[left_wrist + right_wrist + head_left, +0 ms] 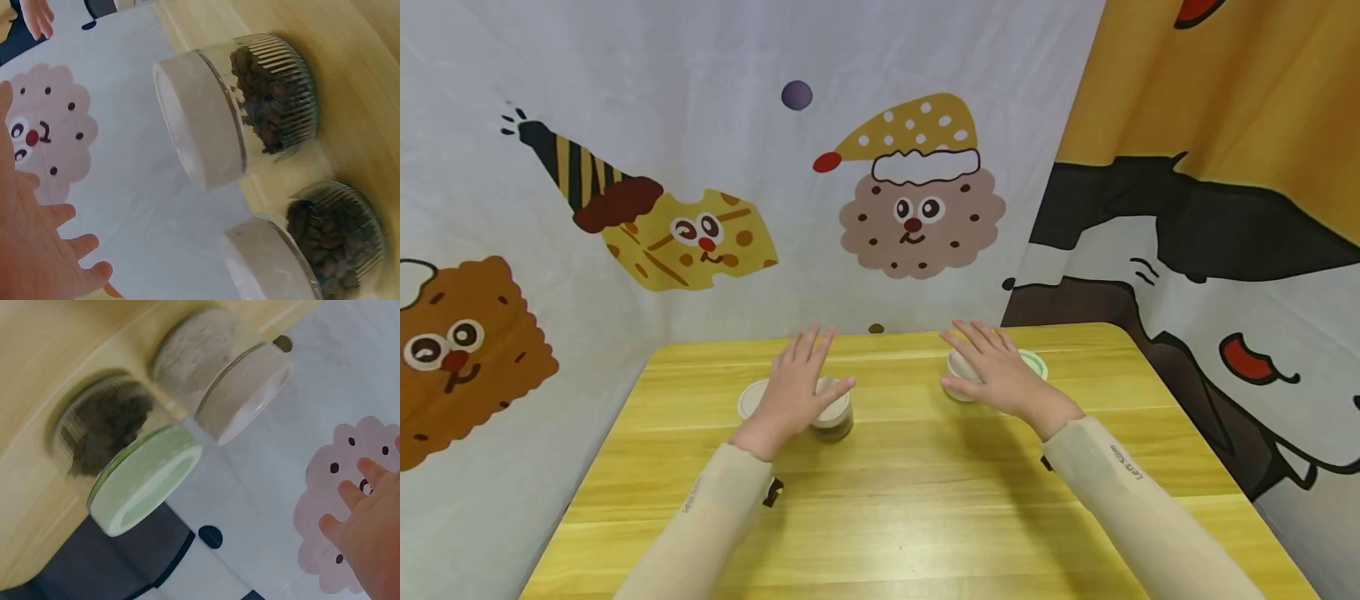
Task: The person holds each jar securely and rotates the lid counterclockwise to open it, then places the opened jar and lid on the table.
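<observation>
On one bench [895, 525] I count four jars [262, 103]: on the left, two with white lids [209, 119]; on the right, one with a white lid [245, 390], one with a green lid [147, 478]. My feeds also show left fingers [806, 348], one set, right fingers [961, 348], one set, and two sleeves [700, 525].

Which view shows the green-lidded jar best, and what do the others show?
The right wrist view: the green-lidded jar is unobstructed, lid and dark contents visible, though blurred. The head view shows part of the lid behind the right hand; the left wrist view shows none of it.
</observation>
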### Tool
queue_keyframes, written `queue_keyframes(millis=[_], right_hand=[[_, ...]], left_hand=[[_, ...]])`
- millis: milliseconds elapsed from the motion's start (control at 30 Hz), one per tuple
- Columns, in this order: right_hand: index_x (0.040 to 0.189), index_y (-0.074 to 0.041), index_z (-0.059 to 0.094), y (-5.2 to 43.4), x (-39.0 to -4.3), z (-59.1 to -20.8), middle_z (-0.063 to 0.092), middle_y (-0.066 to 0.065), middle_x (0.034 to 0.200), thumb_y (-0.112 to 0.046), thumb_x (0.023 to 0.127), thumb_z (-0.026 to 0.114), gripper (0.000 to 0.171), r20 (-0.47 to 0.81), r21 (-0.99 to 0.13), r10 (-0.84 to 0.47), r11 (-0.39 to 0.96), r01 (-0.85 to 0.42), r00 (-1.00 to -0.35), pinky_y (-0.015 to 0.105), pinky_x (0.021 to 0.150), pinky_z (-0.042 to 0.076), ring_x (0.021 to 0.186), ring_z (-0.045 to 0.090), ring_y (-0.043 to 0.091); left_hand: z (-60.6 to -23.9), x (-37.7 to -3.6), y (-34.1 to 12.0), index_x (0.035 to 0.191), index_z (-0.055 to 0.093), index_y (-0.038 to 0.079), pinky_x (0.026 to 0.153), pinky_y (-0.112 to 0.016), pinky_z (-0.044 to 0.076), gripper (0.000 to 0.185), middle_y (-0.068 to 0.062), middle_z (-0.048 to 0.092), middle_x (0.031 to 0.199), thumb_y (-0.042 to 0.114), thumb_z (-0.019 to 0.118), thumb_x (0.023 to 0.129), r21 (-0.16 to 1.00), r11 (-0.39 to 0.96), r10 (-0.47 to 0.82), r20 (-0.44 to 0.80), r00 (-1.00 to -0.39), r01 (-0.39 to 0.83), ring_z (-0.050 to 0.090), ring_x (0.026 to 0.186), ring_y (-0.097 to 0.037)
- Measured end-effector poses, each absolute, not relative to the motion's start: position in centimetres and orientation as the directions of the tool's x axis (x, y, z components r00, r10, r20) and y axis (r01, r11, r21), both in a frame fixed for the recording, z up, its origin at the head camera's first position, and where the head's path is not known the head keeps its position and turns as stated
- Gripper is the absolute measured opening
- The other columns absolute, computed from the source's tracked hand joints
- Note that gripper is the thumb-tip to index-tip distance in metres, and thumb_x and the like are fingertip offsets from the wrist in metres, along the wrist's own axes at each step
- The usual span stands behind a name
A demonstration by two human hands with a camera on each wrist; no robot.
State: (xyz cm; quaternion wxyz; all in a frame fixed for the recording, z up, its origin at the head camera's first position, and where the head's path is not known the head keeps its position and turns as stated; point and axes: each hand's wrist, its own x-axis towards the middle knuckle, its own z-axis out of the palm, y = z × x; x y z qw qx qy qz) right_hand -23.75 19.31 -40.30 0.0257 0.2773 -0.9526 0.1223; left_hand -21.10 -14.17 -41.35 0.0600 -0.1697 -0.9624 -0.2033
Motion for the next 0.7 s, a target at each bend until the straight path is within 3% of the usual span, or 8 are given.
queue_keyframes(millis=[200, 500, 700], right_hand=[[0.15, -0.027, 0.025, 18.1, -23.8, -40.2, 0.021, 0.006, 0.156, -0.058, 0.092, 0.047, 0.069, 0.203, -0.317, -0.546, 0.749, -0.582, -0.813, 0.062, 0.111, 0.012, 0.142, 0.019, 0.034], [0.15, -0.032, 0.023, 15.8, -23.3, -40.0, 0.02, -0.001, 0.157, -0.06, 0.093, 0.042, 0.067, 0.205, -0.385, -0.548, 0.716, -0.582, -0.811, 0.059, 0.113, 0.015, 0.142, 0.021, 0.031], [0.15, -0.031, 0.024, 14.5, -23.1, -40.1, 0.02, -0.004, 0.157, -0.052, 0.094, 0.047, 0.064, 0.216, -0.468, -0.529, 0.682, -0.562, -0.821, 0.059, 0.111, 0.021, 0.143, 0.02, 0.029]], left_hand=[[-41.8, -21.0, -15.5, 0.153, 0.006, 0.024, 0.111, -0.062, 0.015, 0.083, -0.011, 0.013, 0.158, 0.06, 0.046, 0.091, 0.431, 0.833, 0.264, 0.24, -0.934, 0.347, 0.013, 0.143, -0.037], [-42.8, -20.3, -17.5, 0.153, 0.01, 0.019, 0.112, -0.059, 0.017, 0.083, -0.011, 0.017, 0.157, 0.059, 0.048, 0.091, 0.506, 0.808, 0.185, 0.268, -0.946, 0.301, 0.016, 0.143, -0.035], [-44.4, -19.4, -18.9, 0.153, 0.014, 0.015, 0.11, -0.063, 0.016, 0.081, -0.013, 0.02, 0.156, 0.051, 0.054, 0.091, 0.564, 0.774, 0.13, 0.306, -0.943, 0.289, 0.017, 0.142, -0.036]])
